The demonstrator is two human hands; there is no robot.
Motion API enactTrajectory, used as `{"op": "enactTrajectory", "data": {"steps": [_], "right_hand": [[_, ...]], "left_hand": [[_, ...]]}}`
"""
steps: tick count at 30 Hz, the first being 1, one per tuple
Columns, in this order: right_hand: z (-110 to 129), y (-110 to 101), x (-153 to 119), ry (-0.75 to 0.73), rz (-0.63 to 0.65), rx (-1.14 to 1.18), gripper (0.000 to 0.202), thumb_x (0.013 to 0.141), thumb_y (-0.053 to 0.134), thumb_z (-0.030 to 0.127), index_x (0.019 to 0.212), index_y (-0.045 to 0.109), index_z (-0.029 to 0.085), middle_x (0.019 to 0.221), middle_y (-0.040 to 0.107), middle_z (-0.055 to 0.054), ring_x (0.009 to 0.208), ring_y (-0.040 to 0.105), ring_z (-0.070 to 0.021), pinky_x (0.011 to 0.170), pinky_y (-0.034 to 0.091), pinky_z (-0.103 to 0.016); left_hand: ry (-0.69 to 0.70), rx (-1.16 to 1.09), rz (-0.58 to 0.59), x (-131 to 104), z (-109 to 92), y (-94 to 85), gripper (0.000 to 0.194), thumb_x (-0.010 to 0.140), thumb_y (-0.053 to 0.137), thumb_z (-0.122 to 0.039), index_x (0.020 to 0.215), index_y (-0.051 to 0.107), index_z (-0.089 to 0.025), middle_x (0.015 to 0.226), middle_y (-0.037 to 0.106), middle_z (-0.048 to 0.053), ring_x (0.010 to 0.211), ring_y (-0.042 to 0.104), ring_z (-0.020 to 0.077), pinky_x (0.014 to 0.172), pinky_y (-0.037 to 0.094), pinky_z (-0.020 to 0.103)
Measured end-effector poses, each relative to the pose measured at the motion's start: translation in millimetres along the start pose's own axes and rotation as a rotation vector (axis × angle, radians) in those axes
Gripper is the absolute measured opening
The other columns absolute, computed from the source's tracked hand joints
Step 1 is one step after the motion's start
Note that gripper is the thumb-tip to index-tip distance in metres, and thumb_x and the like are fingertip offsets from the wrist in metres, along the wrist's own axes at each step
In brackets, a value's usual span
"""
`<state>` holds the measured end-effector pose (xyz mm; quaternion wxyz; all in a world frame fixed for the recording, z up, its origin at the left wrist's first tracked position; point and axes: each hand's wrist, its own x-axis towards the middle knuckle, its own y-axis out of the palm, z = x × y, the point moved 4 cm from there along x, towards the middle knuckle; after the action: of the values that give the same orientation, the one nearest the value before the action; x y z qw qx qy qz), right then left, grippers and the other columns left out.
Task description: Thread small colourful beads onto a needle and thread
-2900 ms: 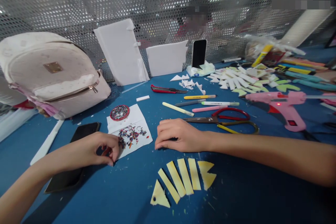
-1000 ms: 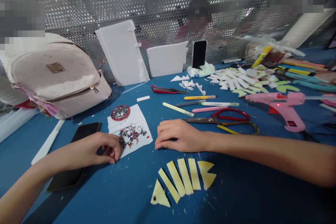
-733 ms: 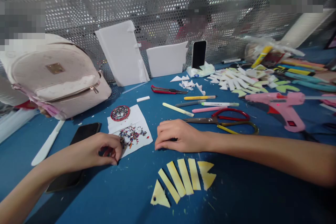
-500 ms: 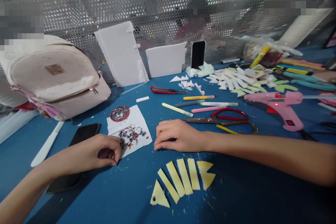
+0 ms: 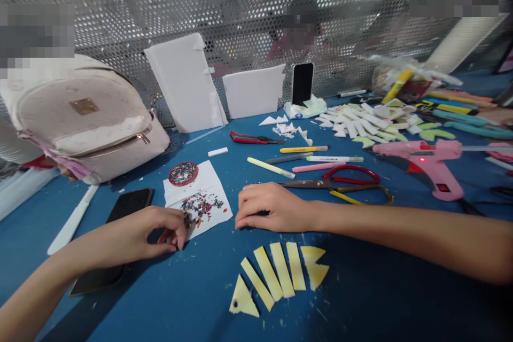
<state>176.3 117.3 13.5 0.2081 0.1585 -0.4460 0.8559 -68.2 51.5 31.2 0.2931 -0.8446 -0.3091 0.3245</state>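
Note:
My left hand [image 5: 166,228] rests at the near left edge of a white paper sheet [image 5: 213,180]. Thumb and fingers are curled together; anything between the tips is too small to make out. Colourful sparkly bits [image 5: 202,207] lie beside it on the paper, and a red-rimmed round piece [image 5: 183,173] full of glitter sits at its far end. Under my left forearm is a black phone [image 5: 130,202]. My right hand [image 5: 272,207] lies on the table with fingers closed, nothing visible in them. Below it, yellow pieces form a fish: head [image 5: 243,299], several strips [image 5: 281,270] and tail [image 5: 315,267].
Large scissors [image 5: 308,184], several markers [image 5: 270,168] and a red utility knife [image 5: 256,139] lie beyond my right hand. A pink glue gun [image 5: 428,163] with a lit red light is at right, near piled cut pieces [image 5: 364,120]. A backpack [image 5: 92,117] stands left.
The fingers of my left hand have shifted very slightly at the paper's edge. My right hand and the yellow pieces have stayed in place.

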Motion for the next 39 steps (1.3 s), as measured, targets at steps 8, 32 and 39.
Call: {"op": "enactTrajectory", "data": {"steps": [8,32,39], "right_hand": [[0.0,0.4,-0.7,-0.014,-0.01,0.001,0.016,0.097,0.066,0.022,0.092,0.079,0.014,0.083,0.071,-0.004,0.081,0.063,-0.0148,0.075,0.046,-0.025],[0.1,0.3,-0.6,-0.004,0.006,0.006,0.018,0.099,0.064,0.024,0.092,0.078,0.015,0.083,0.071,-0.005,0.08,0.063,-0.0149,0.074,0.047,-0.025],[-1.0,-0.4,-0.4,0.015,-0.002,0.003,0.017,0.099,0.065,0.024,0.093,0.078,0.016,0.084,0.072,-0.004,0.081,0.063,-0.015,0.074,0.046,-0.025]], "left_hand": [[0.001,-0.02,-0.008,1.3,3.6,2.1,0.011,0.091,0.063,-0.015,0.087,0.072,-0.02,0.09,0.071,0.003,0.079,0.065,0.0158,0.072,0.048,0.025],[0.012,0.005,-0.005,2.9,10.6,0.8,0.01,0.088,0.066,-0.014,0.083,0.073,-0.02,0.087,0.072,0.003,0.079,0.066,0.0165,0.071,0.049,0.026],[-0.01,0.019,-0.023,1.4,5.1,2.0,0.013,0.085,0.062,-0.009,0.083,0.07,-0.019,0.087,0.07,0.002,0.076,0.065,0.0153,0.07,0.048,0.024]]}}
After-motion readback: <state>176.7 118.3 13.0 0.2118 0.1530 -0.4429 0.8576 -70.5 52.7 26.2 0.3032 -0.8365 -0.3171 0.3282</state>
